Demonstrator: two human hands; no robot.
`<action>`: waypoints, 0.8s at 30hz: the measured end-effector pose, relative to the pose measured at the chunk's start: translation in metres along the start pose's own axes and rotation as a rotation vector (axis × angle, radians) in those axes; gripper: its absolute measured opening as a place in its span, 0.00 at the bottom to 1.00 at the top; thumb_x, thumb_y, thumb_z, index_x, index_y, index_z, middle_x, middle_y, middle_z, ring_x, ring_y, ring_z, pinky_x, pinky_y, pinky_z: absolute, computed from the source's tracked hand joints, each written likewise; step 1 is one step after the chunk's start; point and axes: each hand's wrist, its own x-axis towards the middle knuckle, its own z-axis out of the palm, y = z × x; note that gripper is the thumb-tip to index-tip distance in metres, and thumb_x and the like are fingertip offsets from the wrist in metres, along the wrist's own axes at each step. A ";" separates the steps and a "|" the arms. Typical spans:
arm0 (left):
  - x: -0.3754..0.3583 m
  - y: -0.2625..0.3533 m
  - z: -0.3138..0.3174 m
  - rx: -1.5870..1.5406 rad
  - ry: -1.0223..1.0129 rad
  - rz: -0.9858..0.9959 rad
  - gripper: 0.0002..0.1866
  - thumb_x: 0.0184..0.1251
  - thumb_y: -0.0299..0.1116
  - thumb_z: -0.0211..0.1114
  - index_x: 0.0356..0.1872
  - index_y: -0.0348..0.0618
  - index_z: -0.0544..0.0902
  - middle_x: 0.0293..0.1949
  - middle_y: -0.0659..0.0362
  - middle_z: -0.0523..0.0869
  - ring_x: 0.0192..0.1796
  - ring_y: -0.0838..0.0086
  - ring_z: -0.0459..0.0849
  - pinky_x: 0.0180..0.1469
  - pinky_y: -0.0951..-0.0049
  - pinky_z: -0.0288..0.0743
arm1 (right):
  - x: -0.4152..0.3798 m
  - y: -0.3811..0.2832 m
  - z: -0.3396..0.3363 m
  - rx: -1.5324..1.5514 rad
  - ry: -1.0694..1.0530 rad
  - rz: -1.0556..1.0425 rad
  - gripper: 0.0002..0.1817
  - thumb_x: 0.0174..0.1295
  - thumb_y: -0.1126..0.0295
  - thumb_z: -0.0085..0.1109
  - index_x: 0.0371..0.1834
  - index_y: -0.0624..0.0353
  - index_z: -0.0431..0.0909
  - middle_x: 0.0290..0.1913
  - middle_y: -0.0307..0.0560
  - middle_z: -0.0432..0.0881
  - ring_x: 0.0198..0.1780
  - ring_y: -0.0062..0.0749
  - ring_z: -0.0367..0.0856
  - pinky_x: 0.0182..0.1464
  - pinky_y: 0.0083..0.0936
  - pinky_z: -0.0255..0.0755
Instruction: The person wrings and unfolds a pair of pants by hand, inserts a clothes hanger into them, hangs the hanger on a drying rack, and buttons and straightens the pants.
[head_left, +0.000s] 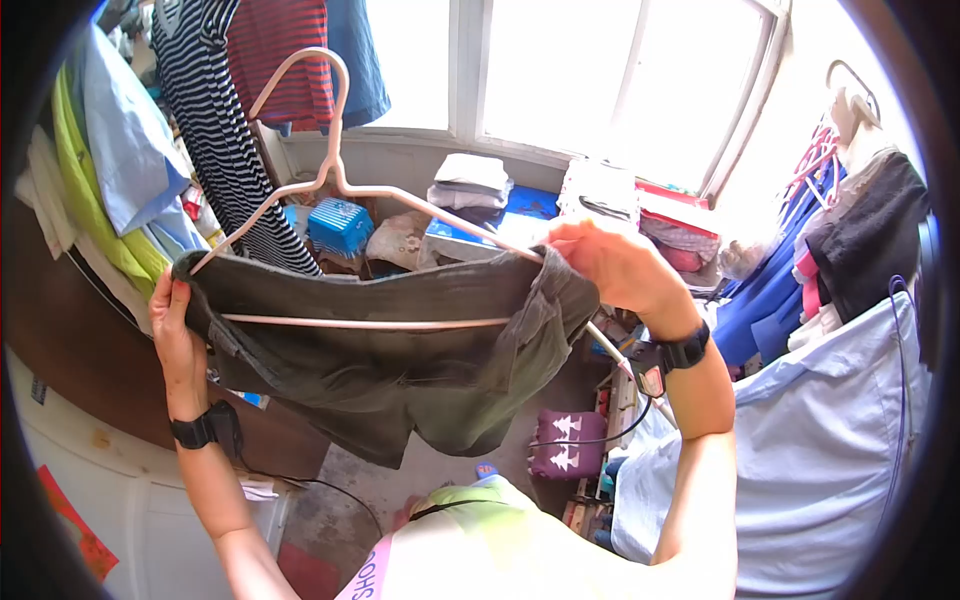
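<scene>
Dark shorts [380,385] mid-frame, waistband spread across a pink hanger [335,168], hook up toward upper left; left hand [172,340] pinches the waistband's left corner, thumb pressed on the cloth; right hand [625,265] is closed on the right corner, thumb hidden. Wide two-corner hold likely tensions the waistband along the hanger's arms; legs hang free below.

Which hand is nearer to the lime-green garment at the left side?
Left. The left hand appears close beside the lime-green garment; the right hand is farther, at the opposite end of the shorts.
</scene>
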 end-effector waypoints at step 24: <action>-0.037 0.035 0.005 0.410 -0.129 -0.157 0.20 0.69 0.44 0.70 0.47 0.33 0.87 0.40 0.62 0.89 0.43 0.82 0.82 0.50 0.80 0.72 | 0.063 0.053 -0.043 -0.661 0.357 -0.439 0.20 0.64 0.59 0.68 0.24 0.63 0.74 0.21 0.29 0.67 0.26 0.13 0.60 0.26 0.19 0.54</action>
